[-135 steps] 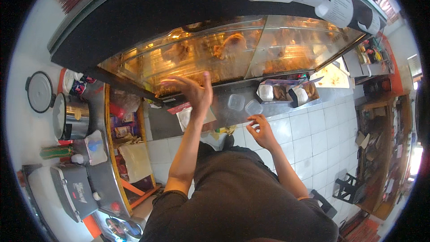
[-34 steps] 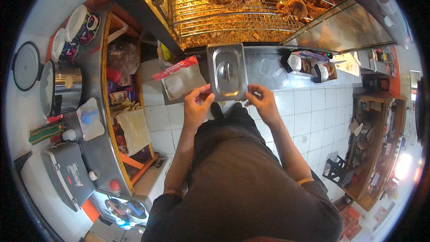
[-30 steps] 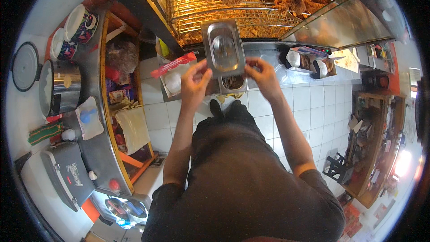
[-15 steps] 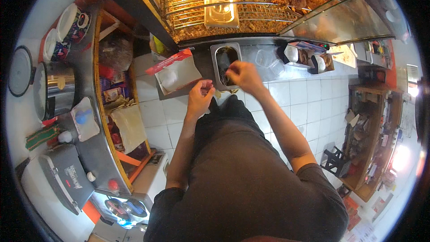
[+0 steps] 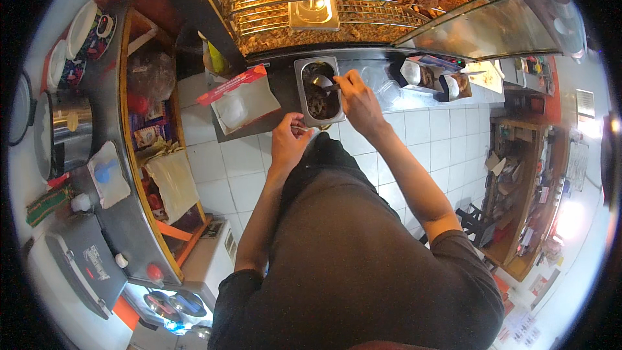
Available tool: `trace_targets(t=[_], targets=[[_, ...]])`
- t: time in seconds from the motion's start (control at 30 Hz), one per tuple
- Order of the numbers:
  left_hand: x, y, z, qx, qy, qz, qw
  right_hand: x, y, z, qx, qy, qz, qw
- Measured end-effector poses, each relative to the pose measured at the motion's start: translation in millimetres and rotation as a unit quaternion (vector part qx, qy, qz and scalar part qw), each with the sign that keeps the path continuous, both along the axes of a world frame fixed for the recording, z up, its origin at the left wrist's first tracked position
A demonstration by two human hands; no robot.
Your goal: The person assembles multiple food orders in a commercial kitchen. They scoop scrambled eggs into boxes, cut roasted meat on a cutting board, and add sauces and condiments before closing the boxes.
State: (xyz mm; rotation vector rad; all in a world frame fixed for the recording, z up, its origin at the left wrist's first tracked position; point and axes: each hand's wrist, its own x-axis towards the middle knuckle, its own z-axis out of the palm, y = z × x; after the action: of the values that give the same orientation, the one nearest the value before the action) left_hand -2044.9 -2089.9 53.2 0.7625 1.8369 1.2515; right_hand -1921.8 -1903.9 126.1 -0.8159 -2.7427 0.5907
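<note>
A steel pan [image 5: 338, 71] holding dark brown sauce sits on the counter in front of me. My right hand [image 5: 363, 105] is closed around the handle of a small metal ladle [image 5: 321, 81], whose bowl is tilted over the sauce. Just left of the pan's near corner is my left hand [image 5: 287, 141], fingers pinched around something small with a pale rim that I cannot make out. Left of the pan lies an open red and white cardboard box [image 5: 259, 105] with a white rounded shape inside.
A lit display cabinet [image 5: 311, 45] with fried food on wire racks and a lidded steel container [image 5: 313, 10] rises beyond the counter. Clear plastic tubs [image 5: 387, 94] and small boxes [image 5: 418, 76] are right of the pan. A steel side table [image 5: 133, 220] runs along my left.
My right hand has moved to the pan's right side, and the ladle now shows clearly over the sauce. My left hand stays near the pan's corner. The whole view has shifted slightly.
</note>
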Motion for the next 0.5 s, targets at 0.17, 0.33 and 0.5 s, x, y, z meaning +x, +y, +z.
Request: trace_targets(t=[0.17, 0.33, 0.5], targets=[[2, 4, 1, -0.004, 0.051, 0.007, 0.999, 12, -6, 18, 0.086, -0.074, 0.134, 0.985], [3, 7, -7, 0.008, 0.110, 0.005, 0.994, 9, -20, 4, 0.045, -0.162, 0.206, 0.964], [6, 4, -10, 0.019, 0.145, 0.016, 0.989, 14, -11, -8, -0.121, -0.093, 0.106, 0.983]])
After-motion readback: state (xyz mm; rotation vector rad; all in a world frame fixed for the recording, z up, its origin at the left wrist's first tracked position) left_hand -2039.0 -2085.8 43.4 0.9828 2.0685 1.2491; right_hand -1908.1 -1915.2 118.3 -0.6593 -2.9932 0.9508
